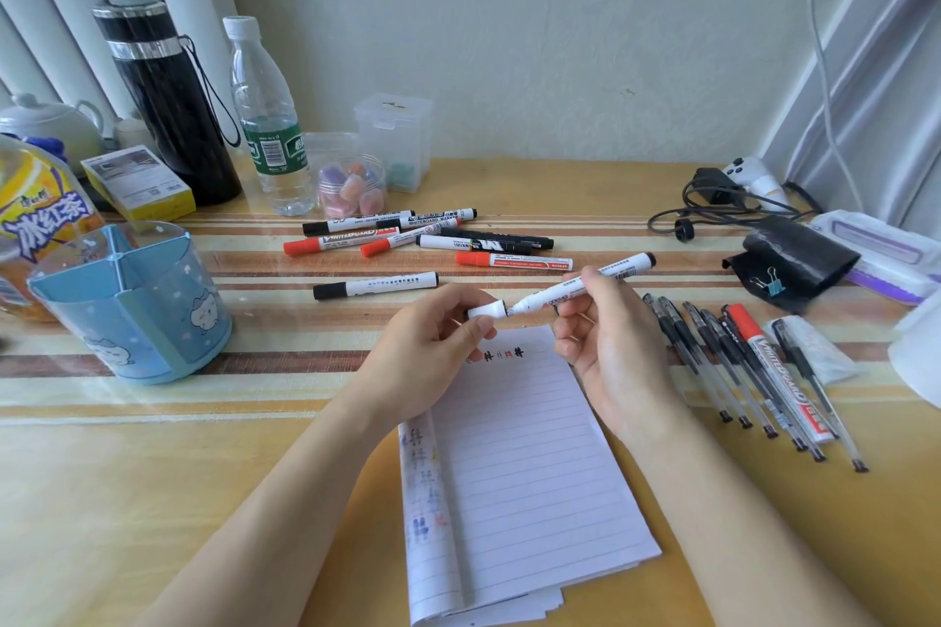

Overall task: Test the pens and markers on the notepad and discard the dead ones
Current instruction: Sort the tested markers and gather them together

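Head view: white-barrelled, black-ended marker (pixel 552 295) slants tip down-left, tail up-right. Right hand (pixel 611 346) pinches its barrel with curled fingers; left hand (pixel 427 351) pinches the white cap (pixel 486 312) at its tip.

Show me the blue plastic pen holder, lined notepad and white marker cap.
Blue plastic pen holder (pixel 153 321), head view, front wall.
Lined notepad (pixel 534 463), head view, bare page.
White marker cap (pixel 491 309), head view, its side.
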